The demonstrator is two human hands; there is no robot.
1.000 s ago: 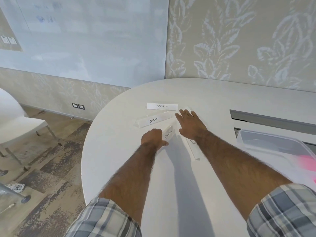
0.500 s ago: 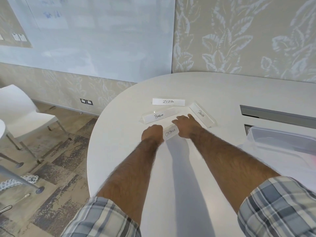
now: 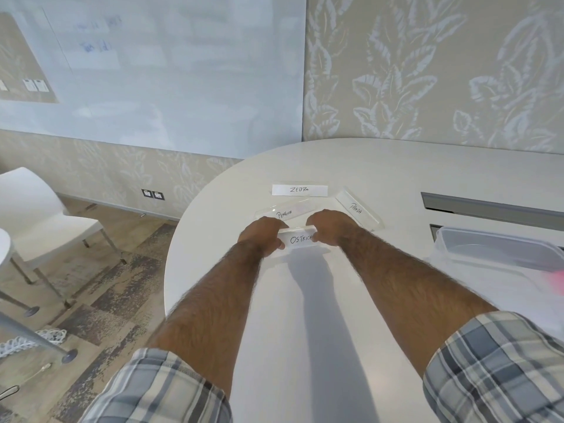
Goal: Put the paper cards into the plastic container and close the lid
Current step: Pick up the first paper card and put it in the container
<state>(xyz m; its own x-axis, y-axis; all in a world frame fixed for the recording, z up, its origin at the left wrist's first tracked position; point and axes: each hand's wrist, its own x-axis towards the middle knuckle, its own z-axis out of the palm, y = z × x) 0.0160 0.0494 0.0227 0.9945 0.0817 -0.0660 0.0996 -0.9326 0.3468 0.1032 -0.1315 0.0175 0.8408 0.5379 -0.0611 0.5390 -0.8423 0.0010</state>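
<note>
Both hands hold the OSTRICH card [image 3: 300,239] just above the white table [image 3: 305,315]: my left hand [image 3: 262,235] grips its left end and my right hand [image 3: 331,227] its right end. Beyond them lie the PENGUIN card [image 3: 285,212], the ZEBRA card [image 3: 299,190] and the PANDA card [image 3: 357,209], each in a clear sleeve or holder. The clear plastic container [image 3: 500,251] stands at the right edge of the view, with something pink [image 3: 557,283] partly visible near it.
A grey cable slot [image 3: 488,206] is set into the table behind the container. White chairs [image 3: 33,221] stand on the floor to the left, off the table's curved edge. A whiteboard [image 3: 152,71] hangs on the wall behind.
My right hand came back from the PANDA card and closed on the right end of the OSTRICH card. The card has turned to face me, held level between both hands.
</note>
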